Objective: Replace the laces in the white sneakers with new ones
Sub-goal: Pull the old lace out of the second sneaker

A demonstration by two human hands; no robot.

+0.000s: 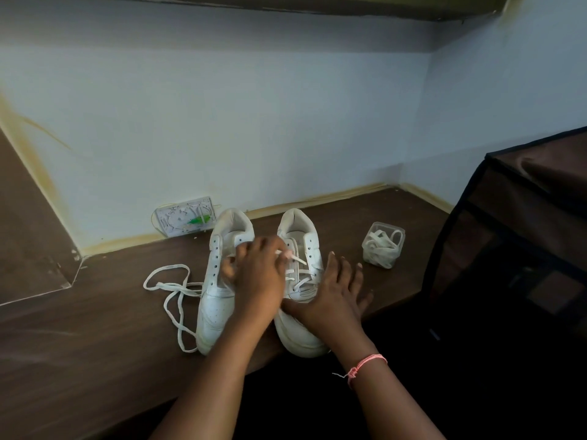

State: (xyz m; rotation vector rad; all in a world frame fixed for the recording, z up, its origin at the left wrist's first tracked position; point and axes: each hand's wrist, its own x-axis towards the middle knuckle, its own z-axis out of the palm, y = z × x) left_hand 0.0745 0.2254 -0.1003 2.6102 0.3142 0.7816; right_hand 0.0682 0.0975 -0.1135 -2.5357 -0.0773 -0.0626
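Observation:
Two white sneakers stand side by side on the brown table (95, 344), toes toward me. The left sneaker (219, 300) has bare eyelets. The right sneaker (300, 230) is still partly laced. My left hand (257, 281) reaches across both shoes and pinches a lace end (298, 259) above the right sneaker. My right hand (333, 296) lies flat with spread fingers on the right sneaker's side and toe. A loose white lace (171, 290) lies tangled on the table left of the shoes. A clear tub (382, 244) with white laces inside stands to the right.
A white socket plate (185, 219) with a green plug is on the wall behind the shoes. A dark fabric-sided rack (514, 249) stands close on the right. The table's front edge runs diagonally under my forearms. A pink thread bracelet is on my right wrist.

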